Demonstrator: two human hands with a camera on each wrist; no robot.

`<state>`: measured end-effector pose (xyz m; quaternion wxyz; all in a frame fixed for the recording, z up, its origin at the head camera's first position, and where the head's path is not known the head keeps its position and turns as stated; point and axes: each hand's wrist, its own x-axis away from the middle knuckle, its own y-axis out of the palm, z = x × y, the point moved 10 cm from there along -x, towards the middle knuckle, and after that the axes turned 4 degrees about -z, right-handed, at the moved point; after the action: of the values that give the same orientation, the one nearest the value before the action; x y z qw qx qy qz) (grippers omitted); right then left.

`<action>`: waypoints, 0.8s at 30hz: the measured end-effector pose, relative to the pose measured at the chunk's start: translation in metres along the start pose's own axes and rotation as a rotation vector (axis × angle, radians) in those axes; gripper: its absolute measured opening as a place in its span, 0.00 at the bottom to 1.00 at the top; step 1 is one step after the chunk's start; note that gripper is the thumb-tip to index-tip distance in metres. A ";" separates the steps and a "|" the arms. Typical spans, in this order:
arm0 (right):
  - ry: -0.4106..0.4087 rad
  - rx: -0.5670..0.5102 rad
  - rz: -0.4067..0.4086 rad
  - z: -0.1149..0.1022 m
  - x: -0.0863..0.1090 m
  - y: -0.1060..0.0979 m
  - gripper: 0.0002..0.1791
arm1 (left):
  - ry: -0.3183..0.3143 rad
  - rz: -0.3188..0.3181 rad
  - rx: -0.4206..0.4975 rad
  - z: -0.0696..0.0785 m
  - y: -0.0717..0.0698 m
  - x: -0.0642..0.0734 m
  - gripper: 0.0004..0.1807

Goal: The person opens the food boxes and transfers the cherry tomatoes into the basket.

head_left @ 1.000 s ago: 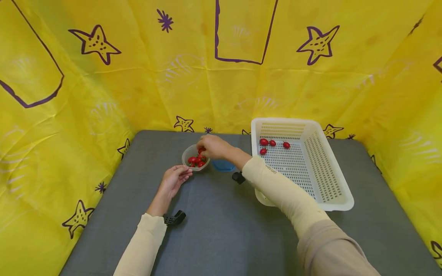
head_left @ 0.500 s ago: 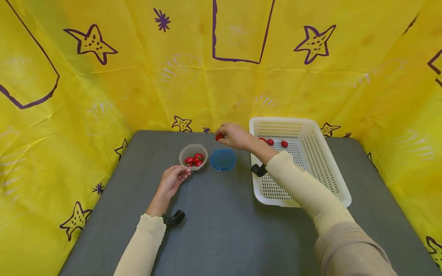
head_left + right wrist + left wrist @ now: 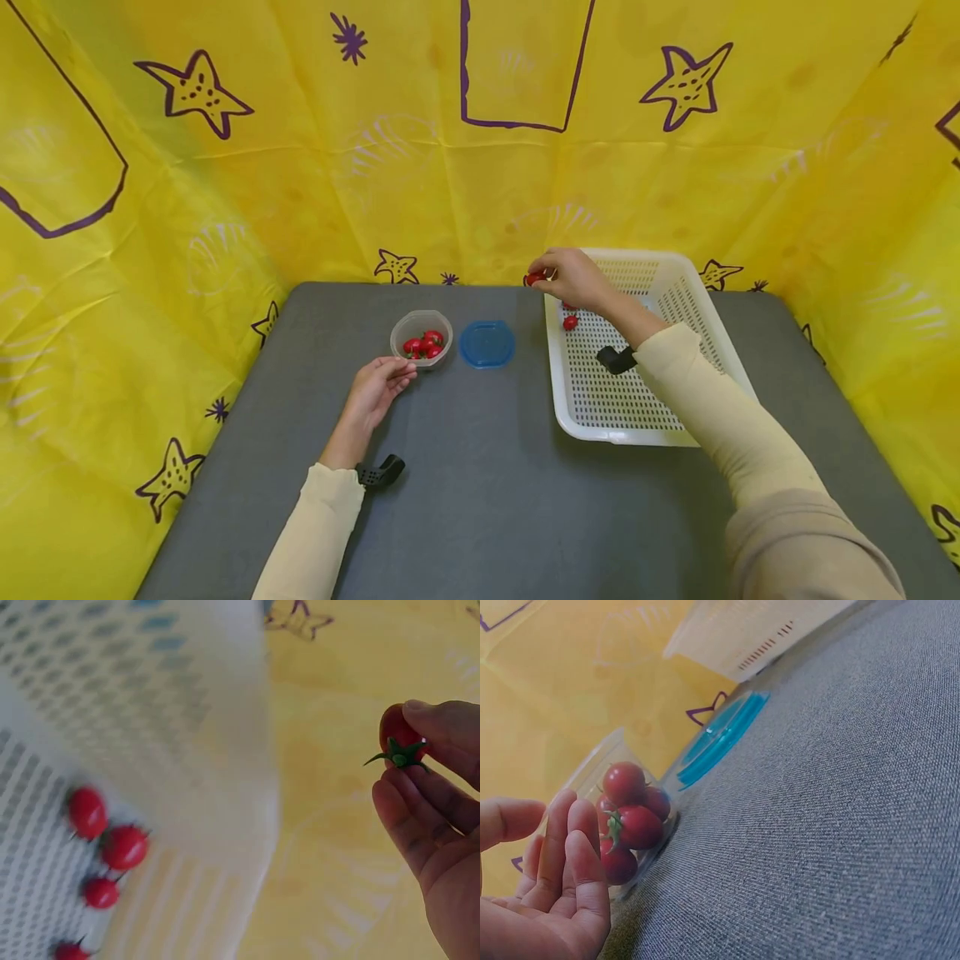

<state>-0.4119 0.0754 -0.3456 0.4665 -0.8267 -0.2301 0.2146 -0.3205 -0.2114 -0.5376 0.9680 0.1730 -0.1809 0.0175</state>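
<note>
In the head view my right hand (image 3: pixel 577 279) is raised at the basket's far left corner. It pinches a red cherry tomato (image 3: pixel 401 735) by thumb and fingertips, green calyx showing in the right wrist view. The white plastic basket (image 3: pixel 566 408) has several cherry tomatoes (image 3: pixel 124 847) on its slotted bottom; my right hand and forearm cover part of it in the head view. My left hand (image 3: pixel 372 390) lies at the near rim of a small clear tub (image 3: pixel 405 327), its fingers loosely extended against it. Inside the tub are several cherry tomatoes (image 3: pixel 641 827).
A blue lid (image 3: pixel 487 344) lies flat on the grey tabletop (image 3: pixel 480 483), between tub and basket. Yellow printed cloth (image 3: pixel 315 192) hangs behind and along both sides of the table.
My right hand has moved right, from over the tub past the blue lid to the basket's left edge, holding a cherry tomato. The left hand stays at the tub.
</note>
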 end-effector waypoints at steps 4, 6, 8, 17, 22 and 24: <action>0.037 0.013 0.008 0.027 0.008 -0.003 0.12 | 0.007 -0.006 0.004 0.001 0.001 0.000 0.06; 0.063 0.008 0.007 0.041 0.012 -0.001 0.13 | 0.003 -0.006 0.005 0.001 0.000 0.001 0.06; 0.093 0.002 0.005 0.056 0.015 0.002 0.13 | 0.000 -0.004 0.004 0.000 0.000 0.001 0.06; 0.203 -0.010 0.006 0.109 0.027 0.010 0.13 | 0.005 -0.001 0.009 0.002 0.000 0.002 0.09; 0.281 -0.007 -0.049 0.132 0.035 0.025 0.12 | 0.005 0.004 0.014 0.001 0.000 0.002 0.09; 0.316 0.004 -0.078 0.140 0.038 0.032 0.12 | 0.004 0.006 0.015 0.001 0.000 0.002 0.09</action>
<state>-0.4558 0.1770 -0.4448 0.5063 -0.8397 -0.1856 0.0640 -0.3187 -0.2120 -0.5359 0.9670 0.1795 -0.1794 0.0220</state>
